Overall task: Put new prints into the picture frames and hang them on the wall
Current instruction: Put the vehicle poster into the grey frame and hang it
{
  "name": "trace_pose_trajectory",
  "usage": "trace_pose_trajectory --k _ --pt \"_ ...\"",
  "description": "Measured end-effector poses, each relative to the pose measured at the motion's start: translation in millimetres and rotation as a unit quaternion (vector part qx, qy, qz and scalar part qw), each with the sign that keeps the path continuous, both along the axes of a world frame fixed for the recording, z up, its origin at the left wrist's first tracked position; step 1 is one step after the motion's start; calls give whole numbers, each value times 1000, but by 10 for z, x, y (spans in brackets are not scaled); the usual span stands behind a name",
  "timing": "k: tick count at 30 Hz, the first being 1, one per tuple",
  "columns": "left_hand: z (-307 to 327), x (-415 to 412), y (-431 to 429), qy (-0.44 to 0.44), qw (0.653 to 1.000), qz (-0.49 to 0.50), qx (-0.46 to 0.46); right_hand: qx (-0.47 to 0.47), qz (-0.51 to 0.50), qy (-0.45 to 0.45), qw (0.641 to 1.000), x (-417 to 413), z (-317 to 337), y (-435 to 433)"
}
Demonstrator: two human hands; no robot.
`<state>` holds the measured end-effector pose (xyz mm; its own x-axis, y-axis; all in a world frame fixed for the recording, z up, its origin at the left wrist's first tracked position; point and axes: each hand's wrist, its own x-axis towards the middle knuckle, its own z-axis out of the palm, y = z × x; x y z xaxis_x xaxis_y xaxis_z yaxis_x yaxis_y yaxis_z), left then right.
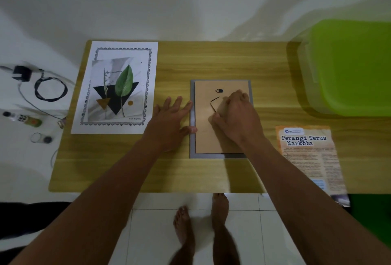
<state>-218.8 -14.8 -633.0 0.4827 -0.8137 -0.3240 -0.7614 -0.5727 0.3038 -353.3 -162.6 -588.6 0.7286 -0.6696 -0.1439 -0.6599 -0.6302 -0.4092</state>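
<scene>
We see the picture frame [220,154] lying face down near the middle of the wooden table [211,61], its grey rim showing around a brown backing board [203,137]. The right hand [234,114] rests on that board with fingers curled over the cut-out stand flap [213,104]; we cannot tell whether it actually pinches the flap. A small black hanger [219,90] sits on the board just beyond the knuckles. The left hand [171,116] lies flat and spread on the table just left of the frame, holding nothing, its index fingertip and thumb tip touching the frame's left rim. Farther left of that hand lies a leaf print [116,87] on white paper. Right of the gripping hand, a leaflet [306,152] overhangs the table's near edge, and beyond it stands a green plastic bin [351,68].
</scene>
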Motion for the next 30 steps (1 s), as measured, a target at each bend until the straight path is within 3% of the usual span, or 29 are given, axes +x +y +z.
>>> trace_pose_trajectory --k 10,19,30 --pt "-8 26 20 0 1000 -9 8 4 -32 -17 999 -8 19 -10" --pt "20 1 7 0 1000 -6 15 -13 36 40 998 21 6 -60" --pt "35 1 13 -8 1000 -17 23 -30 19 26 999 2 -56 1"
